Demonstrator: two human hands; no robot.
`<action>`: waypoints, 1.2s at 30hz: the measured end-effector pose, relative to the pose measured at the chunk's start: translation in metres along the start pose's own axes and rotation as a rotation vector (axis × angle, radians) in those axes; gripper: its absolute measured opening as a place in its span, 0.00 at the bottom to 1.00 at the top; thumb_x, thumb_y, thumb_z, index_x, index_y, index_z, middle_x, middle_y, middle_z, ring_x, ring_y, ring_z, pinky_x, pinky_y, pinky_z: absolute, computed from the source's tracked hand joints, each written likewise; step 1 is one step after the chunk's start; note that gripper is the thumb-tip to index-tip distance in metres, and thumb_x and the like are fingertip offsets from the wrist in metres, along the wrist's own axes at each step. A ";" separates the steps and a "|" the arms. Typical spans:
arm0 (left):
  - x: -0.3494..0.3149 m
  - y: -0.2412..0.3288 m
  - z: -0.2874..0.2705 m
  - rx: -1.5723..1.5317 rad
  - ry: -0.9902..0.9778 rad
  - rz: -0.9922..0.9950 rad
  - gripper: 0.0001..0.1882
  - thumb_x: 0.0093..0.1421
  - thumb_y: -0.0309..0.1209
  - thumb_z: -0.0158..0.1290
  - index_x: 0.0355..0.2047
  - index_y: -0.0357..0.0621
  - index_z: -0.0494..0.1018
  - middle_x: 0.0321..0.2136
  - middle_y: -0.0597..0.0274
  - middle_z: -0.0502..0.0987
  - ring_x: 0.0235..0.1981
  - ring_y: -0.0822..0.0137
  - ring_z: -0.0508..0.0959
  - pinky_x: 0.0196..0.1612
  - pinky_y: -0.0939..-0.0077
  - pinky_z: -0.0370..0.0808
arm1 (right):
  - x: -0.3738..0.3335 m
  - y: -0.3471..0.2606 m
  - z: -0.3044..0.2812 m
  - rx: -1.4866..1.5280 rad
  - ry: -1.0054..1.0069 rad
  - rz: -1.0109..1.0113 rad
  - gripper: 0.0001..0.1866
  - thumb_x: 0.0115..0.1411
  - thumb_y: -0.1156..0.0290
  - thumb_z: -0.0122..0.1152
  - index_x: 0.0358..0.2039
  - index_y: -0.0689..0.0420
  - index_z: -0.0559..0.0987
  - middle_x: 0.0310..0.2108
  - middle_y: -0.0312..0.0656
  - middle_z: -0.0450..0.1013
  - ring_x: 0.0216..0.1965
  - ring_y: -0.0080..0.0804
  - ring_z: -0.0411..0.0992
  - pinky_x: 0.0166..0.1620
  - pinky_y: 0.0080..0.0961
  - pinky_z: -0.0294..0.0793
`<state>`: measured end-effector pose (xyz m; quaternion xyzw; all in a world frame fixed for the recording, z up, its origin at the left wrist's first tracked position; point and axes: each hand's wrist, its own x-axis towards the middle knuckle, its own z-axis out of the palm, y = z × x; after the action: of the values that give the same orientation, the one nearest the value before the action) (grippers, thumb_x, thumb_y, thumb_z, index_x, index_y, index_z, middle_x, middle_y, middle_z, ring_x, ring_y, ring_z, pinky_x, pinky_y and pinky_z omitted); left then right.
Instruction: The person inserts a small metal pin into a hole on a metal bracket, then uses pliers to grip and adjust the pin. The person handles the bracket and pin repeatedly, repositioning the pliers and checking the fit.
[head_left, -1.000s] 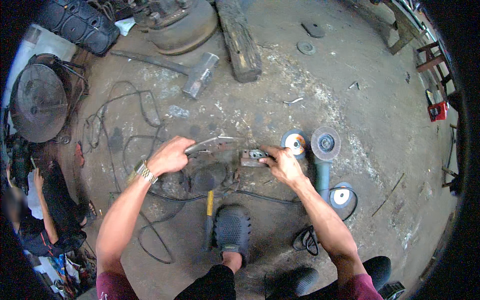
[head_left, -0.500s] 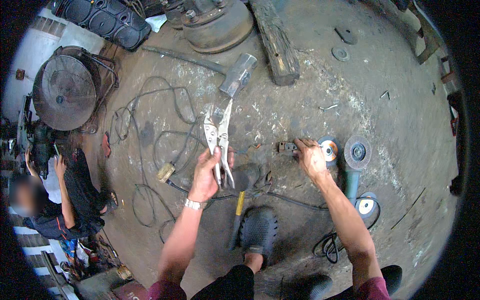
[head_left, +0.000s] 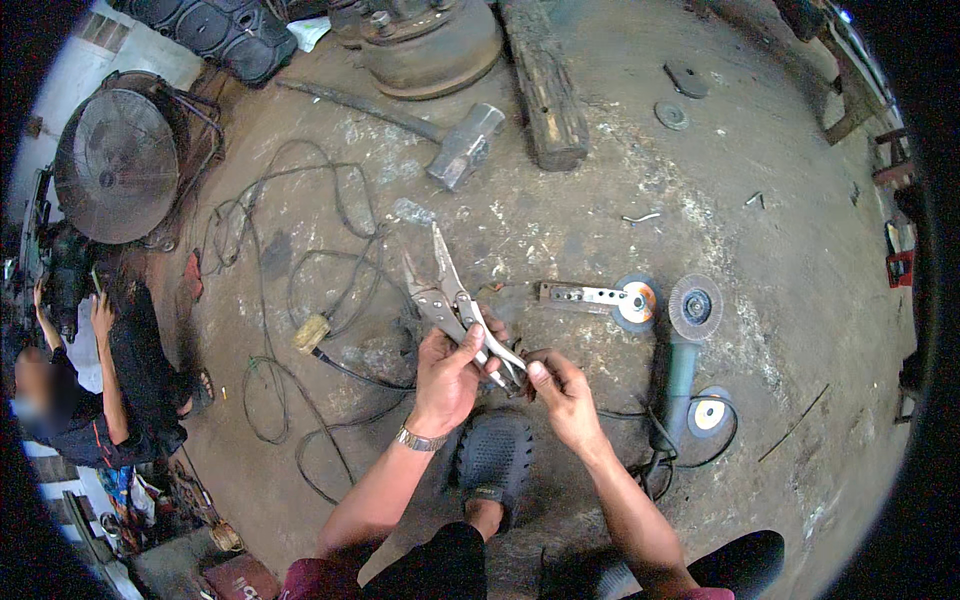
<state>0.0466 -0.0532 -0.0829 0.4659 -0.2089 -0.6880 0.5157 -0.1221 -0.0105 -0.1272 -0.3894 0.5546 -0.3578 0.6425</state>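
Observation:
My left hand (head_left: 447,380) is wrapped round the handles of a pair of silver locking pliers (head_left: 447,285), whose jaws stand apart and point away from me. At the handle end, the thumb and fingers of my right hand (head_left: 565,400) pinch the tail of the pliers; the exact spot is partly hidden. Beyond my right hand, a flat metal bar with holes (head_left: 583,296) lies on the floor, one end over a cutting disc (head_left: 640,306). To the right of it rests a green angle grinder (head_left: 677,385) with a flap disc (head_left: 697,307) on it.
A sledgehammer (head_left: 466,146), a wooden beam (head_left: 545,100) and a heavy round metal part (head_left: 430,55) lie farther off. Black cable (head_left: 262,235) loops across the left floor to a plug (head_left: 312,332). A fan (head_left: 120,165) and a seated person (head_left: 75,395) are at left; another disc (head_left: 709,412) lies right.
My right hand has left the metal bar and come left to the pliers' handle end. The pliers have swung to tilt up-left and come nearer to me, still in my left hand.

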 end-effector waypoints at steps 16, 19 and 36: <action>-0.005 -0.021 0.090 -0.079 -0.105 0.030 0.13 0.68 0.32 0.53 0.52 0.51 0.70 0.44 0.62 0.77 0.43 0.69 0.75 0.29 0.81 0.69 | -0.055 -0.018 -0.029 -0.085 0.288 -0.153 0.16 0.65 0.63 0.62 0.29 0.64 0.77 0.18 0.34 0.71 0.23 0.18 0.65 0.26 0.22 0.64; -0.011 -0.024 0.136 -0.059 -0.246 0.021 0.13 0.70 0.31 0.49 0.54 0.49 0.68 0.45 0.60 0.76 0.42 0.70 0.75 0.29 0.82 0.69 | -0.075 -0.029 -0.043 0.352 0.345 -0.230 0.19 0.69 0.61 0.56 0.25 0.61 0.73 0.19 0.32 0.66 0.22 0.19 0.61 0.27 0.22 0.60; -0.142 -0.083 0.489 0.482 -1.080 -0.046 0.14 0.67 0.34 0.55 0.51 0.46 0.71 0.38 0.70 0.73 0.29 0.82 0.66 0.22 0.86 0.62 | -0.237 -0.110 -0.267 0.383 1.067 -0.708 0.20 0.66 0.57 0.61 0.44 0.63 0.78 0.24 0.37 0.71 0.27 0.22 0.66 0.30 0.27 0.68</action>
<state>-0.4102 0.0125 0.1473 0.1582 -0.5819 -0.7720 0.2009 -0.4200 0.1249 0.0526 -0.1963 0.5618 -0.7828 0.1816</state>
